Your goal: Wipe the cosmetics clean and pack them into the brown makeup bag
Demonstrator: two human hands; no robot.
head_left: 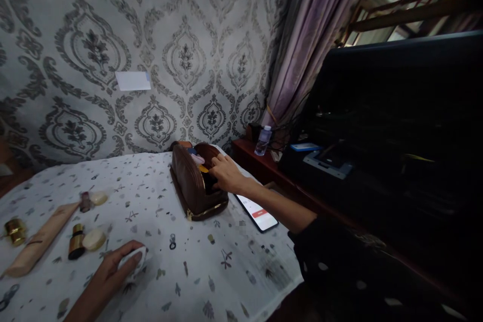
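Note:
An unzipped brown bag (188,177) stands upright on the patterned white cloth (151,216), with colored items showing inside. My right hand (225,173) reaches over the bag's right side, its fingertips at the opening and partly hidden inside, so what they hold does not show. Lower left, my left hand (119,265) is closed around a small white object (140,260) just above the cloth. A phone (260,216) with a lit screen lies beneath my right forearm, beside the bag.
At the left lie a beige tube (43,241), a black and gold bottle (77,242), a gold-colored item (15,231) and round pale items (94,238). A water bottle (263,141) stands on the red-brown surface near the curtain (302,35). A large dark panel (396,110) rises at the right.

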